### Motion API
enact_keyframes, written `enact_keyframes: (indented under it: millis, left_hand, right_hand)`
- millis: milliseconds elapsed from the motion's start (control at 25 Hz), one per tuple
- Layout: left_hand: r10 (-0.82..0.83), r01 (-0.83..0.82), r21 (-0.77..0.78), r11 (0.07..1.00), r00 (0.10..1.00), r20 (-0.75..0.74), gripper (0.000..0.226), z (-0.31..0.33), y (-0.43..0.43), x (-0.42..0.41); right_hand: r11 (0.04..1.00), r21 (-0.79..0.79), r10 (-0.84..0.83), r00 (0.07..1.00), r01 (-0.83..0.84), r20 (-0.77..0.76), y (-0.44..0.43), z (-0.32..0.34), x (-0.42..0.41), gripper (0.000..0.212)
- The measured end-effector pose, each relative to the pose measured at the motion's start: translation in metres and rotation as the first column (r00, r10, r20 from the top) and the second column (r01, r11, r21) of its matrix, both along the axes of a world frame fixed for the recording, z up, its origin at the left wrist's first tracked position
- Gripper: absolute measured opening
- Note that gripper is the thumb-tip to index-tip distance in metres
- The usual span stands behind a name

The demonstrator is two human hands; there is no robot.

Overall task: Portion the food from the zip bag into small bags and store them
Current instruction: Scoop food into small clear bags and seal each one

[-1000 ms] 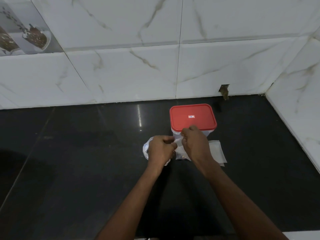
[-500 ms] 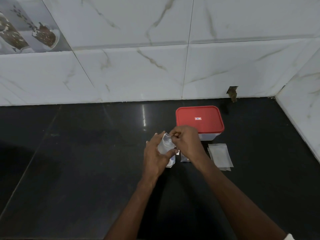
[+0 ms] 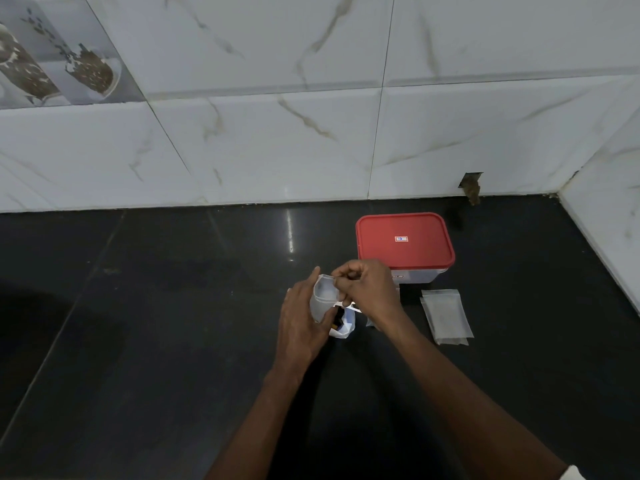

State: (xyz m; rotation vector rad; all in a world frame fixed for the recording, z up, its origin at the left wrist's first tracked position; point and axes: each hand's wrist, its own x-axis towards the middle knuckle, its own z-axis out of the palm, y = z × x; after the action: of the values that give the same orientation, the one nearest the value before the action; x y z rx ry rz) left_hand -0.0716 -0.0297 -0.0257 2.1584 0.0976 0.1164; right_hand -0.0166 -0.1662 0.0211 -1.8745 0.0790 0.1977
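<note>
Table: runs back to a tiled wall, with a second wall meeting it at the far right corner.

Lidded container: on the table, right of centre, near the back wall.

Stack of small bags: flat on the table, just in front of the container, toward its right side.

Zip bag: held between left hand and right hand, in front and left of the container, above a wrapper.

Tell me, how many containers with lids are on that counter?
1. The red-lidded container stands on the black counter near the back wall, just beyond the right hand. None other shows.
</note>
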Motion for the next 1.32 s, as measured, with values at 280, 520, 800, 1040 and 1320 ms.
enact_keyframes:
  millis: [280,520,800,1040,1320]
  left_hand:
    - [0.062,-0.059,-0.163,0.985,0.998,0.013,0.077,0.003,0.003,0.003]
    - [0.109,-0.107,-0.257,0.96,0.994,-0.007,0.077,0.002,0.009,0.001]
    - [0.147,-0.142,-0.2,0.969,0.989,0.01,0.062,-0.005,0.005,-0.002]
    - [0.303,-0.291,-0.312,0.904,0.953,-0.013,0.062,-0.007,0.02,0.004]
    - [0.34,-0.362,-0.382,0.85,0.932,-0.128,0.055,-0.025,0.033,-0.002]
  right_hand:
    - [0.996,-0.004,0.085,0.996,-0.085,-0.01,-0.002,0.0,0.004,0.011]
    - [0.99,0.011,0.137,0.99,-0.137,0.023,0.0,-0.009,0.004,0.014]
    - [0.97,-0.187,0.177,0.977,-0.154,0.117,0.005,-0.017,0.006,0.018]
    - [0.817,-0.576,0.079,0.996,-0.037,0.048,-0.021,-0.037,0.008,0.018]
    - [0.816,-0.568,0.09,0.994,-0.112,-0.067,-0.018,-0.069,-0.015,0.013]
